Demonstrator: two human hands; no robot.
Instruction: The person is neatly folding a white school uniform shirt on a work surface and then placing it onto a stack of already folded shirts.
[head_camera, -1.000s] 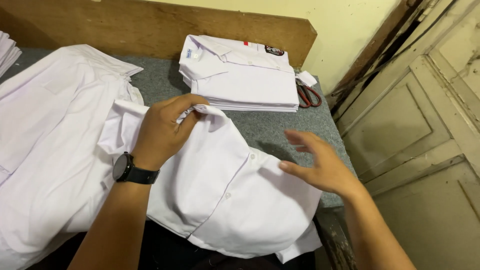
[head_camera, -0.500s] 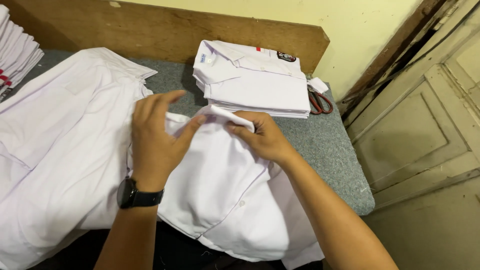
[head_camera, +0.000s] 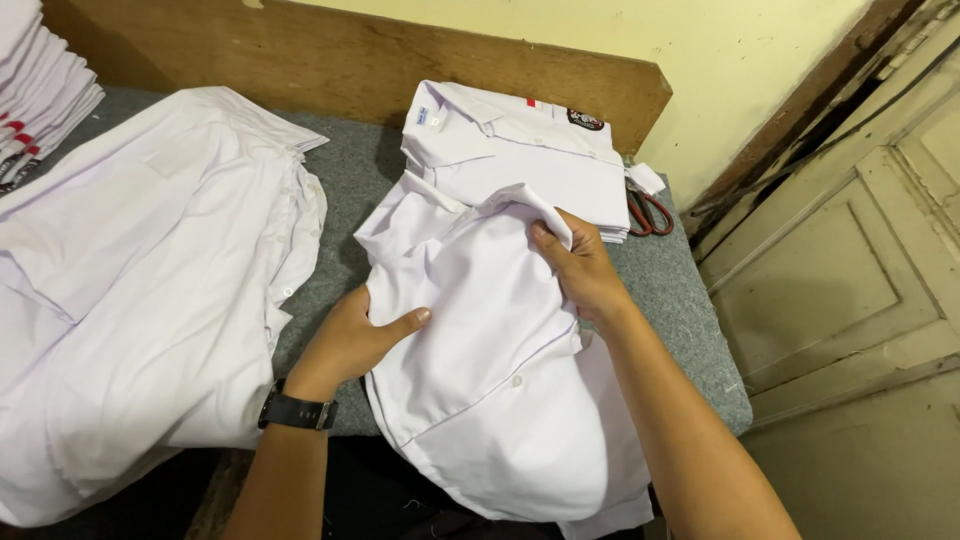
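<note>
Left hand (head_camera: 352, 335) pinches the white shirt's (head_camera: 490, 370) edge; right hand (head_camera: 583, 268) grips a fold — best kept taut, edges aligned on the table (head_camera: 690, 330).

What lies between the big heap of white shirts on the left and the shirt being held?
In the head view, a bare strip of grey felt table top separates the heap of shirts from the held shirt; lower down, the left hand crosses it.

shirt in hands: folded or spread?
Partly folded. The shirt is doubled lengthwise; right hand pinches its top edge, left hand grips its side.
</note>
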